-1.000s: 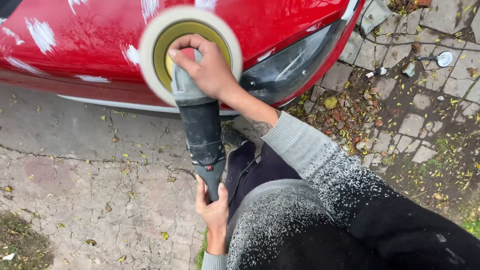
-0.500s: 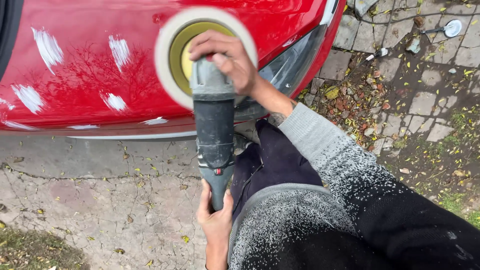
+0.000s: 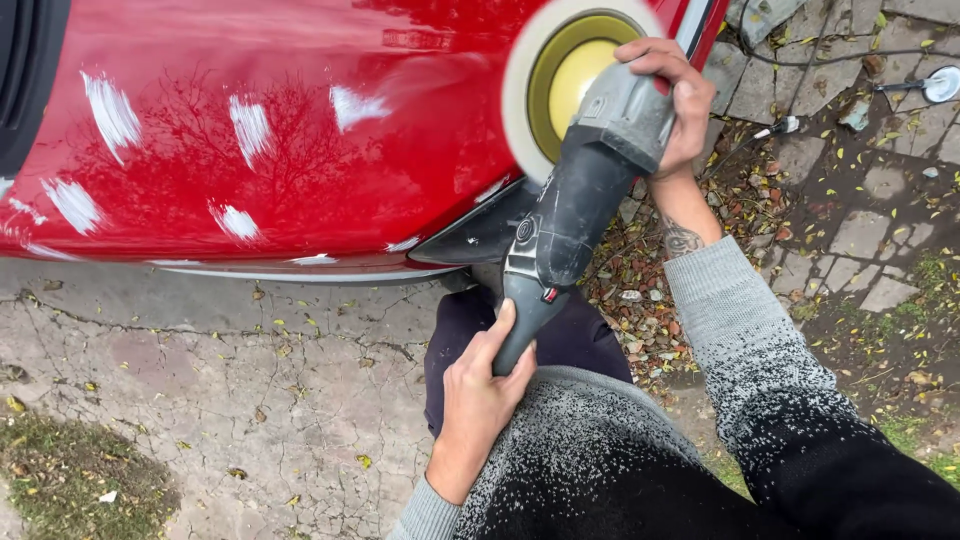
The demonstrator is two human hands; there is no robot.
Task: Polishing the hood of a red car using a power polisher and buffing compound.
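A person crouches beside a red car [image 3: 300, 130], holding a grey polisher [image 3: 575, 200] in both hands. The right hand [image 3: 670, 95] is curled over the top of the tool's head, fingers wrapped down around the grey housing, with the thumb side hidden behind it. The left hand [image 3: 480, 385] is closed around the narrow black handle at the tool's rear end, the thumb lying along the grip and pointing up toward the body of the tool. The polisher runs at a slant from the lower hand up to the upper one, and its round white pad [image 3: 530, 85] — with a yellow backing disc [image 3: 565, 75] showing behind it — sits against the shiny red panel near the car's right-hand edge. White smears of polish [image 3: 250, 125] are dabbed across the paint to the left of the pad, well apart from one another, some high on the panel and some low near its bottom edge. Grey speckled sleeves cover both forearms, and a tattoo shows on the right wrist. Below the car lies cracked concrete [image 3: 200, 370] scattered with small leaves; to the right the ground turns to stone pavers [image 3: 860, 230] with dirt and leaf litter between them — a thin cable [image 3: 800, 60] trails across them.
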